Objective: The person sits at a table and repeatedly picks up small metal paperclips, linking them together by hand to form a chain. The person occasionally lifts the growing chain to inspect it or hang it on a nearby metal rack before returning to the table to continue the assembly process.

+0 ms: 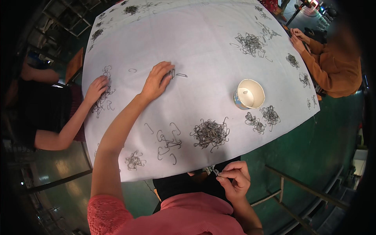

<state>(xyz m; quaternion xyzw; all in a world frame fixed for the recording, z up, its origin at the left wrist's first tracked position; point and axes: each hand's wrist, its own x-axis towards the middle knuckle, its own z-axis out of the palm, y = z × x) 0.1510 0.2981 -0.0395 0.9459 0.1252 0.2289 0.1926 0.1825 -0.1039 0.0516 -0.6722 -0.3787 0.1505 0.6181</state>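
Note:
My left hand (156, 81) reaches across the white-covered table, fingers curved and thumb apart from them. At its fingertips lies a narrow metal clip (172, 73), and just right of that another metal clip (181, 75). Below the table's near edge, my right hand (237, 179) pinches a small shiny metal link (215, 171) between thumb and fingers. Its exact shape is too small to make out. Nearest to me on the cloth are a dense pile of bent wire hooks (211, 133) and a looser scatter of wire hooks (169, 141).
A white paper tub (250, 94) with a small piece inside stands right of centre. Another hook pile (250, 44) sits farther back. A co-worker's hand (98, 89) touches hooks at the left edge; a person in an orange sleeve (319, 72) sits at the right. Metal rails (305, 186) stand lower right.

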